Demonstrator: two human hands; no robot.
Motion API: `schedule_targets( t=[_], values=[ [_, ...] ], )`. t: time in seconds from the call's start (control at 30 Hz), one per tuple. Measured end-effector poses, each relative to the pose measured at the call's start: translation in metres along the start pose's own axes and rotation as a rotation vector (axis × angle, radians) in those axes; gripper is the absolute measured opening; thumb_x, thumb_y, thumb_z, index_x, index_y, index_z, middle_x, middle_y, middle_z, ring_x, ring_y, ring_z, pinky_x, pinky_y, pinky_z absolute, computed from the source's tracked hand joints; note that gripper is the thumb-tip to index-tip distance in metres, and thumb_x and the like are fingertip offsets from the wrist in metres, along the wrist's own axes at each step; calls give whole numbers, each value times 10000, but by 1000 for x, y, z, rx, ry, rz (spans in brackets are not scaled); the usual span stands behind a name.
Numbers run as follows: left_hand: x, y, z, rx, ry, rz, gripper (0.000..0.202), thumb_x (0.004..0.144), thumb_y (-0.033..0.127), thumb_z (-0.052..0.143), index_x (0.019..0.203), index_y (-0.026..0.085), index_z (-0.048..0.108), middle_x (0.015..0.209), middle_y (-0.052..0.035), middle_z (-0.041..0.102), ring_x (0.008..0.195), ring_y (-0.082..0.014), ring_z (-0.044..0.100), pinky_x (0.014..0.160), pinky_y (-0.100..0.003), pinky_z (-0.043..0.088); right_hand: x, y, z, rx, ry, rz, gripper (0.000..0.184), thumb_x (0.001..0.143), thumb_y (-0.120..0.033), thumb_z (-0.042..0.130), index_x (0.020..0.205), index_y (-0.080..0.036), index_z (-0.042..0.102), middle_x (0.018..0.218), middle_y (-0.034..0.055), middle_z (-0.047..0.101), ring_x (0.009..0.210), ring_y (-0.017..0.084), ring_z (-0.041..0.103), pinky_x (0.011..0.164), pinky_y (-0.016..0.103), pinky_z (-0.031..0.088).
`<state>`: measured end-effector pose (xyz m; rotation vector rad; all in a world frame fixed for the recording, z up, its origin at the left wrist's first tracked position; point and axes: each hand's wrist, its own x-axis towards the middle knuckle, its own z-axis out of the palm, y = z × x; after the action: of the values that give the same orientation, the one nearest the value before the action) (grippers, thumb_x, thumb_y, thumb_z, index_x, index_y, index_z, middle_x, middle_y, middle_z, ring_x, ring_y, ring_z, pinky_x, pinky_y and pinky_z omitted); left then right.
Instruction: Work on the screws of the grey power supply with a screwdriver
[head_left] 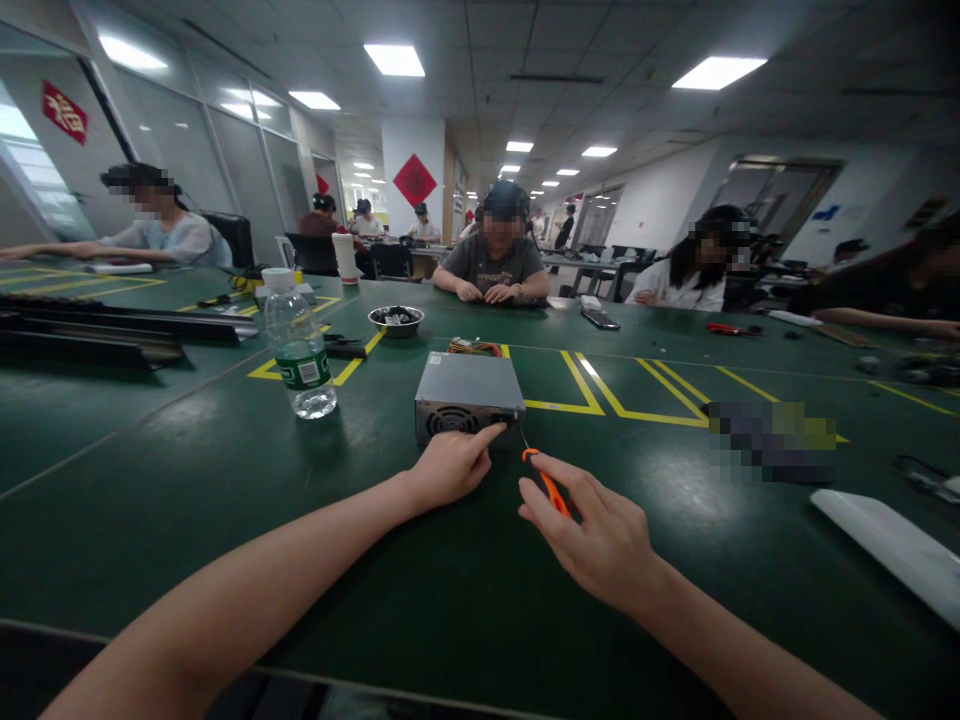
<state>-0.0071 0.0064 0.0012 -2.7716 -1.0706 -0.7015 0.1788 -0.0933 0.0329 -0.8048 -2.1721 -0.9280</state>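
A grey metal computer power supply (469, 380) stands on the green table in front of me, its round fan grille towards me and a bundle of coloured wires (475, 347) behind it. My left hand (451, 466) rests against its near face, index finger stretched out to the right-hand end and the other fingers loosely curled. I see nothing held in that hand. My right hand (592, 515) grips a screwdriver (553, 490) with an orange and black handle. Its thin shaft points up and left to the right edge of the near face. Whether a screw sits at the tip is too small to tell.
Left of the power supply stand a water bottle (300, 350) and a metal bowl (396, 320) of small parts. Black metal rails (90, 340) lie farther left. A white panel (892, 545) lies at right. A person (499, 260) sits opposite; others work around the table.
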Motion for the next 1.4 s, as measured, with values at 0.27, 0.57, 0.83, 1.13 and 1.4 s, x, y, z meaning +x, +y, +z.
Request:
schedule_targets(
  t=[0.27, 0.57, 0.83, 1.13, 1.4],
  values=[
    [-1, -4, 3, 38, 7, 37, 456, 838, 174, 382, 1294, 161, 364, 791, -35, 658, 672, -152, 614, 637, -266, 462, 2, 2, 1, 87, -17, -9, 140, 822, -269, 526, 917, -168, 543, 991, 150, 607, 960, 222, 594, 714, 319, 525],
    [-2, -7, -7, 122, 112, 219, 412, 838, 178, 385, 1247, 177, 440, 948, -66, 612, 856, -169, 564, 746, -303, 438, -2, 1, 2, 160, -43, 3, 178, 795, -189, 507, 960, -154, 563, 1061, 167, 578, 1055, 252, 542, 767, 362, 518],
    [7, -21, -23, 264, 331, 68, 453, 845, 254, 420, 1295, 198, 402, 1374, -95, 383, 1281, -242, 304, 1049, -449, 184, 0, -5, 0, 129, -38, -48, 200, 781, -156, 578, 977, -182, 604, 1028, 138, 622, 986, 220, 586, 758, 314, 523],
    [8, -27, -17, 195, 243, 40, 437, 836, 276, 427, 1264, 191, 433, 1302, -86, 479, 1200, -235, 412, 995, -416, 253, 3, -1, 0, 117, -87, -10, 134, 803, -219, 518, 872, -142, 604, 982, 135, 641, 942, 213, 585, 745, 328, 510],
    [8, -31, -18, 196, 232, 62, 439, 837, 260, 417, 1270, 181, 423, 1306, -92, 474, 1198, -237, 406, 970, -415, 249, -4, 0, 1, 96, -98, -134, 219, 808, -114, 507, 996, -178, 599, 948, 53, 676, 648, 120, 522, 600, 258, 444]
  ],
)
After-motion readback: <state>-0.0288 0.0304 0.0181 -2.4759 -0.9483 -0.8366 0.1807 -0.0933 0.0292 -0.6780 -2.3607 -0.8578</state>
